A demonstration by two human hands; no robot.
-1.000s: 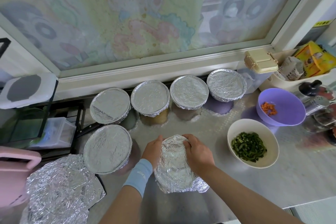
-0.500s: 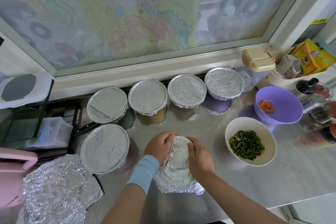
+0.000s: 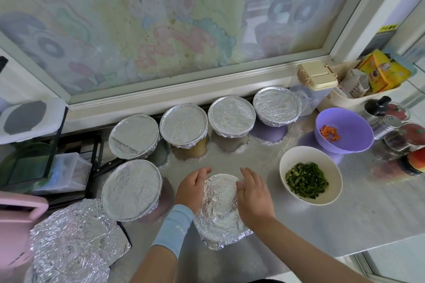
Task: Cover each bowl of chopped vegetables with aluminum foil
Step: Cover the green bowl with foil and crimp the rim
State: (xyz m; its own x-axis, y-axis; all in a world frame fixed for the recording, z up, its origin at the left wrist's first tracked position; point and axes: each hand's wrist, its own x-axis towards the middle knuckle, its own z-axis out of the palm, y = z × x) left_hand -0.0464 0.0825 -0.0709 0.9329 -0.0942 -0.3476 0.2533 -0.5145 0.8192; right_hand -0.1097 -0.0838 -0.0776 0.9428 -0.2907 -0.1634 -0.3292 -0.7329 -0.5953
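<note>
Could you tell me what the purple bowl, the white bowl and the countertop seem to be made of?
Purple bowl: probably plastic, matte, evenly coloured. White bowl: glazed ceramic or melamine, smooth soft sheen. Countertop: likely stainless steel, embossed texture, blurred reflections.

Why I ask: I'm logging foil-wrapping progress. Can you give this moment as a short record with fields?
Finished: five foil-covered bowls, four in the back row, one front left
In progress: front bowl, foil draped over it
Hands: left hand and right hand press the foil against its sides
Uncovered: white bowl of chopped greens; purple bowl of diced carrot
Spare foil: crumpled sheet, near left
</note>
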